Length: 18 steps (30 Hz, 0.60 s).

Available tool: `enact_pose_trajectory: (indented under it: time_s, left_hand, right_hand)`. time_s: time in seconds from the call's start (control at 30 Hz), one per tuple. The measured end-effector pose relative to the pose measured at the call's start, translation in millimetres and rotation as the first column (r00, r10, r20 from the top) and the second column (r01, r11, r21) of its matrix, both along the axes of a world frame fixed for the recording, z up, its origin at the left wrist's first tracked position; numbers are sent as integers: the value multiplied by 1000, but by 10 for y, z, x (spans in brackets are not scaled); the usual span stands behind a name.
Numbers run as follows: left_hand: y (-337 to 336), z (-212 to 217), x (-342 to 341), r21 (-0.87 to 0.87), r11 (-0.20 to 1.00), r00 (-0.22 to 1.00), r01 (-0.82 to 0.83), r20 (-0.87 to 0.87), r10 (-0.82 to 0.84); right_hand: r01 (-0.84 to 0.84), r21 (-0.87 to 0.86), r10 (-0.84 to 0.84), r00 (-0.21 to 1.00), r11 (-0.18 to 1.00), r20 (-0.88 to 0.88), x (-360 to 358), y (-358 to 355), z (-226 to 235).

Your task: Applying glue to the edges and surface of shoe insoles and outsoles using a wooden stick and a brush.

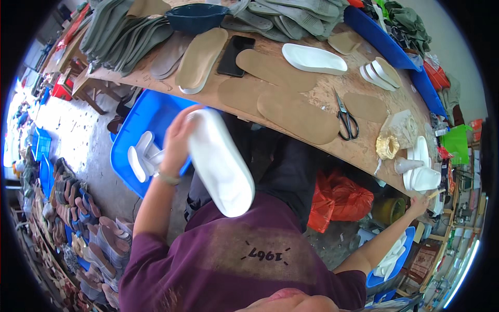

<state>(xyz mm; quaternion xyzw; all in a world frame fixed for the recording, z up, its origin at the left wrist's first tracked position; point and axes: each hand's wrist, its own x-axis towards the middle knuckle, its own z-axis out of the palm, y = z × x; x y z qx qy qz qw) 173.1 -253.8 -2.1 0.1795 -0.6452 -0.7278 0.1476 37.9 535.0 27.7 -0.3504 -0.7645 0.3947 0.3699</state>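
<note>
A white shoe sole [221,164], blurred by motion, is tilted in front of my chest. My left hand [178,136] is closed around its upper left edge. Far to the right, just past the table edge, my right hand [417,205] is closed around a thin yellowish stick [436,193]; its far end is too small to make out. Several white pieces [423,177] are on the table corner beside that hand. Flat brown insole sheets [299,117] lie along the near table edge, beside black-handled scissors [342,110].
Across the table [358,156] are a black phone [235,56], another white sole [314,58], a dark bowl [197,18] and piles of grey soles [125,39]. Below stand a blue bin [120,156] with white soles and a red plastic bag [343,200].
</note>
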Motion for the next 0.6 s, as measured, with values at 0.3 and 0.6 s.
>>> enact_pose_trajectory:
  time_s: [0.3,0.6]
  left_hand:
    - [1004,407,-1051,-175,935,935,309,-124,-332]
    - [1704,228,-1321,-283,870,867,405,-184,-463]
  right_hand:
    - [-260,246,320,914,934,-249,147,-1593,220]
    - [-850,-335,871,471,407,-138,-7,-4269,240]
